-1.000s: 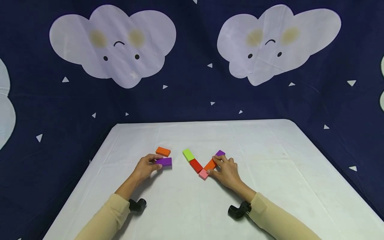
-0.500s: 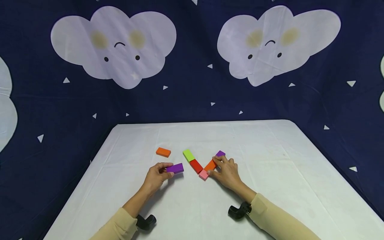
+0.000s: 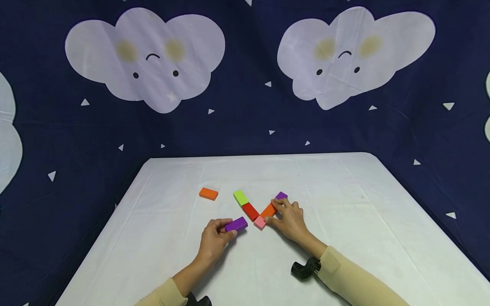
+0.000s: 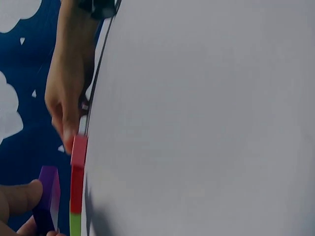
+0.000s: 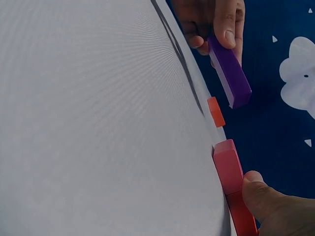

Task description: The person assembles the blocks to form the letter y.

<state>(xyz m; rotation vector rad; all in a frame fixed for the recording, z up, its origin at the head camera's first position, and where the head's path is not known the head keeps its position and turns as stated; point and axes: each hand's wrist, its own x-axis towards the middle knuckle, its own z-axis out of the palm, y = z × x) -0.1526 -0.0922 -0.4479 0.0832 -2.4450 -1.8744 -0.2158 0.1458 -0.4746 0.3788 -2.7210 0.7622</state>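
My left hand (image 3: pixel 214 240) pinches a purple block (image 3: pixel 236 224) between thumb and fingers. The right wrist view shows this purple block (image 5: pixel 230 73) held above the table. A V-shaped row lies to its right: a lime green block (image 3: pixel 240 198), a red block (image 3: pixel 250 211), a pink block (image 3: pixel 260 222), an orange block (image 3: pixel 268 211) and another purple block (image 3: pixel 281 195). My right hand (image 3: pixel 291 220) pinches the row's orange block, thumb by the pink end and fingers by the purple end. Those fingers partly cover the orange and purple blocks.
A separate orange block (image 3: pixel 208 194) lies at the left of the row on the white-covered table (image 3: pixel 325 178). Behind the table hangs a dark blue cloth (image 3: pixel 245 123) printed with clouds. Each wrist wears a black camera mount (image 3: pixel 305 268).
My left hand has carried the purple block from beside the loose orange block rightward and toward me, turning it slightly. The right hand and the row have stayed in place.
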